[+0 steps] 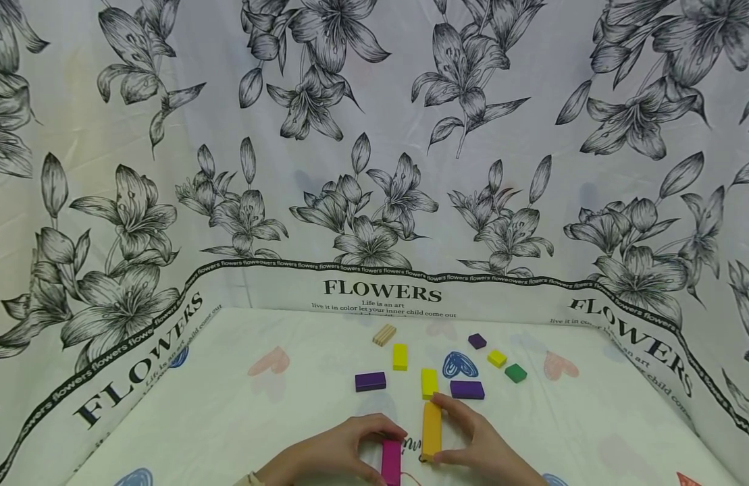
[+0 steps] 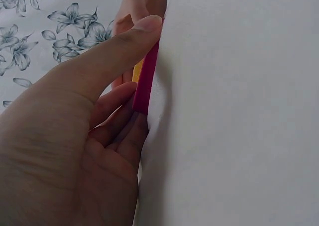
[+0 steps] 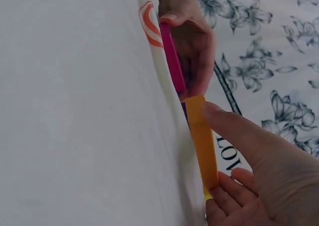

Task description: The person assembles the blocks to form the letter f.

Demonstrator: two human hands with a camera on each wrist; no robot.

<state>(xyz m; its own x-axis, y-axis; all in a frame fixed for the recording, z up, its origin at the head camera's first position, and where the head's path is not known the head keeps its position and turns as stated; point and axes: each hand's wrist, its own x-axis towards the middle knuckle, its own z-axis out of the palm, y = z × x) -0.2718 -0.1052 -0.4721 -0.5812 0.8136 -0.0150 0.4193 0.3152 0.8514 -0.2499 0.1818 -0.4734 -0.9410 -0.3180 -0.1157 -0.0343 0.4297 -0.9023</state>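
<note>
At the near edge of the head view, my left hand (image 1: pixel 334 447) grips a magenta block (image 1: pixel 391 462) by its two ends, thumb near and fingers far. My right hand (image 1: pixel 486 442) holds a long orange block (image 1: pixel 431 432) the same way, its thumb at the near end. Just beyond the orange block's far end lies a yellow block (image 1: pixel 429 382), with a purple block (image 1: pixel 467 390) on its right. The right wrist view shows the orange block (image 3: pixel 202 141) between thumb and fingers. In the left wrist view the magenta block (image 2: pixel 146 81) spans thumb to fingers.
Farther back on the white cloth lie another purple block (image 1: pixel 371 382), another yellow block (image 1: pixel 400 357) and striped wooden pieces (image 1: pixel 384 335). To the right are small purple (image 1: pixel 477 341), yellow (image 1: pixel 497 358) and green blocks (image 1: pixel 516 373). A flowered curtain (image 1: pixel 374 290) stands behind.
</note>
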